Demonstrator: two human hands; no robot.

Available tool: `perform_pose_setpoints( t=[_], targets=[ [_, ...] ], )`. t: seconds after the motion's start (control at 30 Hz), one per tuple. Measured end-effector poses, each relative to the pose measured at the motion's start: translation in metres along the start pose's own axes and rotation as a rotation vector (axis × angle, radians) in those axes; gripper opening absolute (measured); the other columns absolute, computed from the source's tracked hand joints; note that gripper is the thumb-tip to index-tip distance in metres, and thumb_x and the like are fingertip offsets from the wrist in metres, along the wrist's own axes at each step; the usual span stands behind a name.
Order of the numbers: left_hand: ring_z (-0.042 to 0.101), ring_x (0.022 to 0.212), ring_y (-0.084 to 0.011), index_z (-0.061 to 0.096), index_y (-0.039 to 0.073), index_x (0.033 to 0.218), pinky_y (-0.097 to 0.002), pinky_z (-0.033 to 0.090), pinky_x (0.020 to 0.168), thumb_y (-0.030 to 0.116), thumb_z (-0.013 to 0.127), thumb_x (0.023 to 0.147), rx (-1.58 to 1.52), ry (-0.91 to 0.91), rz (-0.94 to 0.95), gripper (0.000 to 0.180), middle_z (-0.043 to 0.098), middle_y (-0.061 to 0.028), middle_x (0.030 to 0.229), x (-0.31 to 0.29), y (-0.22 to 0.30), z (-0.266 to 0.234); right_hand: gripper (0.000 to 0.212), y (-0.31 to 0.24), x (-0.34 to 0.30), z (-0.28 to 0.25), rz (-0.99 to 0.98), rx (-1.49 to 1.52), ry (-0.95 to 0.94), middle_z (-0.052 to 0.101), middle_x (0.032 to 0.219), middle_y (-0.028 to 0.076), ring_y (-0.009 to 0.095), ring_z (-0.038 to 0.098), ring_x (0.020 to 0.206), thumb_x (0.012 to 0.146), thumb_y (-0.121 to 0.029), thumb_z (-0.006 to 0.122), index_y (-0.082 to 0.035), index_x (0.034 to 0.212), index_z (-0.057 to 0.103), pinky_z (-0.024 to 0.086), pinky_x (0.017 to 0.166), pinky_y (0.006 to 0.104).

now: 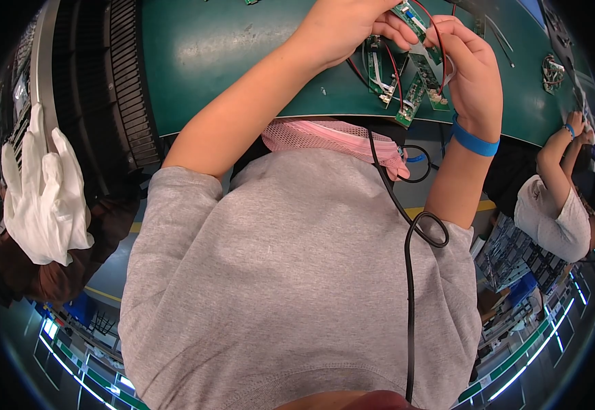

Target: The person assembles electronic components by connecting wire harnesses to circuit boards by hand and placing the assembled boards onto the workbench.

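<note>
At the top of the head view, my left hand is closed, its fingertips pinching a narrow green circuit board. My right hand, with a blue band on the wrist, has its fingers curled against the same board's right edge. A thin red-and-black wire loops past the right fingertips. Just below the hands, several more green boards lie overlapping near the table's front edge, with white flat cables and wires among them. Some of the fingertips' contact is hidden.
The green table spans the top. A black slotted rack stands left, with white gloves hanging beside it. A wired bundle lies at the right. A pink mesh pouch and black cable are against me. Another person sits right.
</note>
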State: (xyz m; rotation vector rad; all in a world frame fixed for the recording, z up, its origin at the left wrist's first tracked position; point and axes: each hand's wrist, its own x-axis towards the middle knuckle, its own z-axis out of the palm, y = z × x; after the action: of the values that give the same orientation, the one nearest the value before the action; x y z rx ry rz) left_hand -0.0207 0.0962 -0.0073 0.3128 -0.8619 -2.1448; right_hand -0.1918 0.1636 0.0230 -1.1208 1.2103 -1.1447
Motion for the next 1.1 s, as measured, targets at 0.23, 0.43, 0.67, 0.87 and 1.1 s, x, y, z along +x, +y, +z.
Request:
perform_pose_setpoints(
  t=[0.23, 0.43, 0.67, 0.87, 1.1],
  targets=[
    [0.06, 0.062, -0.0178, 0.043, -0.001, 0.1, -0.0257, 0.052, 0.056, 0.013, 0.045, 0.091, 0.008, -0.004, 0.0, 0.017, 0.058, -0.012, 0.077, 0.0, 0.001, 0.002, 0.012, 0.002, 0.0, -0.001, -0.007, -0.021, 0.034, 0.052, 0.093, 0.004, 0.011, 0.051, 0.084, 0.084, -0.006, 0.049, 0.005, 0.083, 0.055, 0.038, 0.077, 0.0207],
    [0.06, 0.063, -0.0168, 0.043, -0.001, 0.102, -0.0249, 0.051, 0.057, 0.011, 0.044, 0.091, 0.045, -0.009, 0.019, 0.017, 0.058, -0.0119, 0.077, -0.001, 0.001, 0.004, 0.013, 0.004, 0.001, 0.001, -0.036, -0.094, 0.054, 0.057, 0.095, 0.006, 0.012, 0.052, 0.085, 0.084, -0.006, 0.05, 0.004, 0.085, 0.057, 0.039, 0.079, 0.0215],
    [0.058, 0.064, -0.013, 0.04, -0.001, 0.103, -0.0219, 0.048, 0.057, 0.001, 0.047, 0.086, 0.219, -0.049, 0.111, 0.018, 0.056, -0.0097, 0.079, -0.001, -0.003, 0.005, 0.012, -0.001, -0.001, 0.006, -0.006, -0.075, 0.021, 0.058, 0.089, 0.006, 0.011, 0.051, 0.079, 0.084, -0.007, 0.051, 0.004, 0.083, 0.057, 0.039, 0.073, 0.0221],
    [0.056, 0.062, -0.0103, 0.038, 0.002, 0.094, -0.0196, 0.046, 0.053, 0.0, 0.05, 0.083, 0.278, 0.047, 0.018, 0.016, 0.055, -0.0075, 0.076, -0.003, 0.005, 0.009, 0.011, -0.003, 0.0, 0.013, -0.06, -0.208, 0.012, 0.056, 0.084, 0.003, 0.009, 0.047, 0.072, 0.083, -0.007, 0.051, 0.002, 0.08, 0.056, 0.035, 0.066, 0.0211],
    [0.052, 0.057, -0.0094, 0.043, 0.003, 0.09, -0.0209, 0.042, 0.05, 0.004, 0.055, 0.08, 0.672, -0.001, -0.03, 0.016, 0.054, -0.0048, 0.069, 0.0, 0.02, 0.0, 0.018, -0.01, 0.011, -0.003, -0.135, -0.417, 0.12, 0.06, 0.093, 0.004, 0.012, 0.054, 0.085, 0.082, -0.015, 0.055, 0.0, 0.092, 0.06, 0.039, 0.074, 0.0237]
  ],
)
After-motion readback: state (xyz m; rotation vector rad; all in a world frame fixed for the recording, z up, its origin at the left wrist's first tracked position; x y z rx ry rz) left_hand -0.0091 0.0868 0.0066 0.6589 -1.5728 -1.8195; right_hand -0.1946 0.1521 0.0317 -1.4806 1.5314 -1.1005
